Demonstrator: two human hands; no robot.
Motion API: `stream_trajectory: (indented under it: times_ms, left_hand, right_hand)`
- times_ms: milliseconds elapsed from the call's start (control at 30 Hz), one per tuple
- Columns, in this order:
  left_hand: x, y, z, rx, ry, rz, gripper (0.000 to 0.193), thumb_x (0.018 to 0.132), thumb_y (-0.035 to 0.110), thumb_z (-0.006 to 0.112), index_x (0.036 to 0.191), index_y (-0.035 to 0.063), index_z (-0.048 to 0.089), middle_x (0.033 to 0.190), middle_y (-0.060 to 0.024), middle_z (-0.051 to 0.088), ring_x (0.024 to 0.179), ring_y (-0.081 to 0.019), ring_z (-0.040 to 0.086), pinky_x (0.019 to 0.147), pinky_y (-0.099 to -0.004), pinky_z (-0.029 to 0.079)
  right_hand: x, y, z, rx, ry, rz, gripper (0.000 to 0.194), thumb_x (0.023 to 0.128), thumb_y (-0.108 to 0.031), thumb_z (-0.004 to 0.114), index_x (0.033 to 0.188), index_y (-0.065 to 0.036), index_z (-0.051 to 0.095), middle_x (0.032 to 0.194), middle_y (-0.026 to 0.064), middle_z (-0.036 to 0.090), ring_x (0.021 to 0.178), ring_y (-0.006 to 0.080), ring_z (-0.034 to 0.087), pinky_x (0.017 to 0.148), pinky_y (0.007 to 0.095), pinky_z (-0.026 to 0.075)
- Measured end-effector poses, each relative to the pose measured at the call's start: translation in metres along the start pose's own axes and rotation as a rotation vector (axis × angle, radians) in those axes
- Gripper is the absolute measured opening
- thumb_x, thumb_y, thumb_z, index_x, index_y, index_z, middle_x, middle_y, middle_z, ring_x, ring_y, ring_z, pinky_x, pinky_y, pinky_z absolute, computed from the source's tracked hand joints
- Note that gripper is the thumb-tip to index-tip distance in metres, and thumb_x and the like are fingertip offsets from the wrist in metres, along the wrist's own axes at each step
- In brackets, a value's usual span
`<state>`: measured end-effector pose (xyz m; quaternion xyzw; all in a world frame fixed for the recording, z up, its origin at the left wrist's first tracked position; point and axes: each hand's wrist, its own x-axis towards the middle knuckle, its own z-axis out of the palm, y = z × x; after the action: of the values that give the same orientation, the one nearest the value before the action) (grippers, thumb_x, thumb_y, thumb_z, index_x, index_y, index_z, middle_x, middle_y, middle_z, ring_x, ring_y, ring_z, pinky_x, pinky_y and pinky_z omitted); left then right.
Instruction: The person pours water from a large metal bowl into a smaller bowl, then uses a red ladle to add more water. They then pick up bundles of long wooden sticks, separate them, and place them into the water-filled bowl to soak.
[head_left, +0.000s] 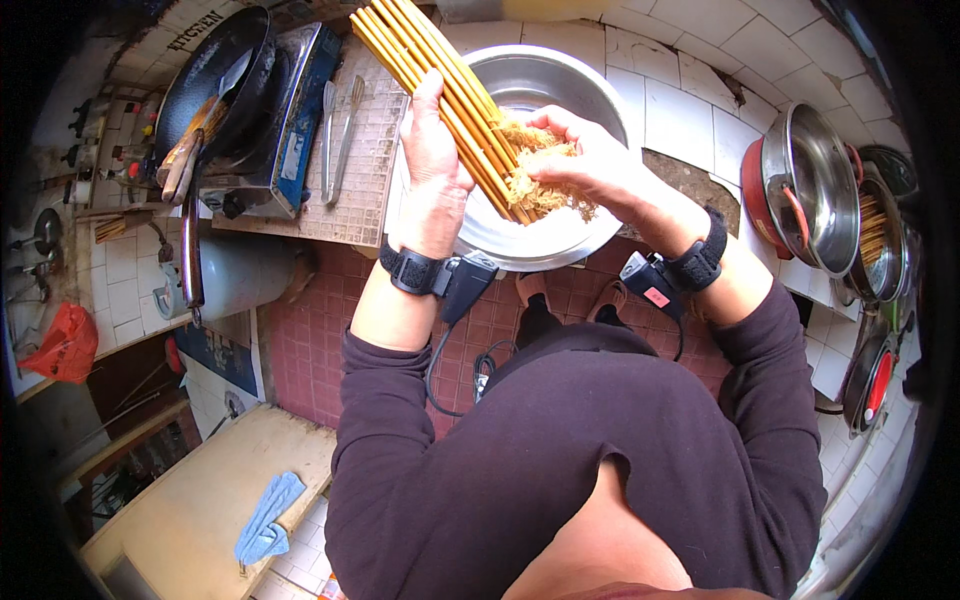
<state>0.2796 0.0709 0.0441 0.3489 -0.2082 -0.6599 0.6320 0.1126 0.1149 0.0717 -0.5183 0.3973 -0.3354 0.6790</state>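
Observation:
My left hand (435, 146) is closed around a bundle of long bamboo-coloured chopsticks (450, 97), thumb laid along the top. The bundle slants from the upper left down to the right, over a wide stainless steel basin (551, 67). In my right hand (574, 150) is a wad of tan fibrous scrubber (551, 187), pressed against the lower ends of the chopsticks. My right fingers partly cover the wad. Hands and bundle hide much of the basin's inside, and its near part is washed out by bright light.
Left of the basin, metal tongs (341, 142) lie on a tiled board beside a gas stove (300, 127) bearing a wok (214, 82). Steel pots (814, 187) stand at right, near a colander holding more sticks (872, 229). A blue cloth (271, 517) lies on a wooden surface behind left.

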Motion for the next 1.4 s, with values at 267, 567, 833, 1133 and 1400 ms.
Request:
stream_trajectory:
  times_ms: [267,567,833,1133,1400]
  left_hand:
    - [-0.003,0.004,0.005,0.076,0.03,0.133,0.035,0.086,0.027,0.055,0.107,-0.0016,0.053,0.095,-0.0111,0.062,0.083,-0.0199,0.062,0.074,-0.031,0.052]
    - [-0.008,0.002,0.006,0.099,0.167,0.077,0.037,0.083,0.027,0.06,0.103,-0.0039,0.055,0.091,-0.0105,0.061,0.078,-0.0177,0.062,0.07,-0.0297,0.051]
    - [0.002,0.017,-0.002,0.132,0.234,0.107,0.039,0.085,0.031,0.057,0.107,0.0,0.05,0.091,-0.0078,0.058,0.079,-0.0165,0.06,0.066,-0.0279,0.051]
    - [-0.009,0.008,0.0,0.154,0.207,0.226,0.034,0.088,0.027,0.054,0.107,-0.0014,0.049,0.091,-0.0091,0.059,0.078,-0.0179,0.06,0.069,-0.0296,0.052]
    - [-0.022,-0.011,0.001,-0.077,0.094,0.112,0.031,0.092,0.017,0.046,0.116,-0.0018,0.043,0.107,-0.0115,0.052,0.097,-0.0191,0.053,0.087,-0.0324,0.044]
  right_hand:
    - [0.009,-0.003,-0.005,-0.163,-0.016,-0.077,0.046,0.07,-0.018,0.065,0.11,-0.002,0.049,0.098,0.0067,0.057,0.089,0.0113,0.053,0.08,0.0256,0.042]
    - [0.003,0.008,-0.002,-0.33,-0.057,-0.077,0.052,0.072,-0.017,0.062,0.117,-0.001,0.043,0.107,0.0081,0.054,0.1,0.0131,0.049,0.089,0.0268,0.039]
    - [-0.024,0.038,0.0,-0.815,0.027,0.045,0.055,0.067,-0.015,0.06,0.117,0.002,0.044,0.105,0.0209,0.053,0.102,0.029,0.053,0.088,0.0337,0.042]
    - [-0.01,0.05,-0.027,-1.035,0.391,-0.339,0.053,0.075,-0.028,0.063,0.119,-0.002,0.046,0.117,0.0154,0.049,0.109,0.0289,0.047,0.096,0.0356,0.036]
    - [-0.022,0.044,0.001,0.536,0.497,-0.127,0.065,0.08,-0.039,0.061,0.128,-0.007,0.033,0.127,0.0079,0.04,0.119,0.0181,0.037,0.099,0.0358,0.03]
